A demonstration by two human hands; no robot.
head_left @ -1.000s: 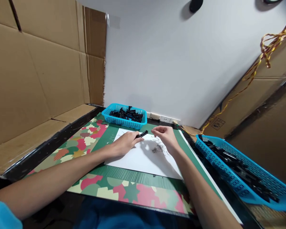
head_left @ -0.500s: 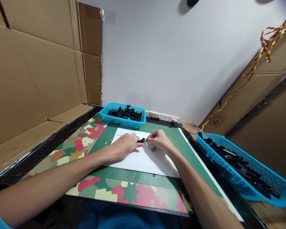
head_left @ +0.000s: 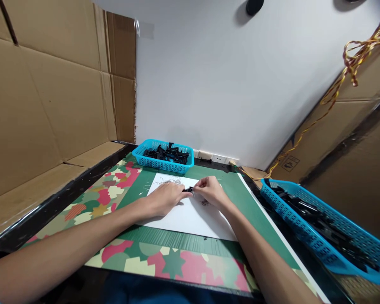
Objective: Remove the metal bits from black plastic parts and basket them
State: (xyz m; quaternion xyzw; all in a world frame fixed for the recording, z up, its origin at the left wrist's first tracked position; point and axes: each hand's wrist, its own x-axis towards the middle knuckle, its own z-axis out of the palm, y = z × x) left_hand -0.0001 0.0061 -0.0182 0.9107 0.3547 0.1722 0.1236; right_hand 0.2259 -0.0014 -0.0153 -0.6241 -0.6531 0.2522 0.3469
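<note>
left hand point(head_left: 164, 198) | right hand point(head_left: 210, 192) | both pinch black part point(head_left: 188, 189) | long axis left-right, over white sheet point(head_left: 190, 217)

Blue baskets point(head_left: 163, 162), camouflage-patterned mat point(head_left: 114, 192)

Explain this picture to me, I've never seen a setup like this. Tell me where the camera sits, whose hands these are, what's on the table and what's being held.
There is no machine here: a person works with bare hands. The camera sits on their head, looking forward and down, so both arms reach in from the bottom. The left hand and the right hand meet over a white sheet and together pinch a small black part. The sheet lies on a green mat, over a camouflage-patterned cover. Tiny dark bits are scattered on the sheet. A blue basket at the back and a longer blue basket on the right hold black parts. Cardboard stands on the left.
</note>
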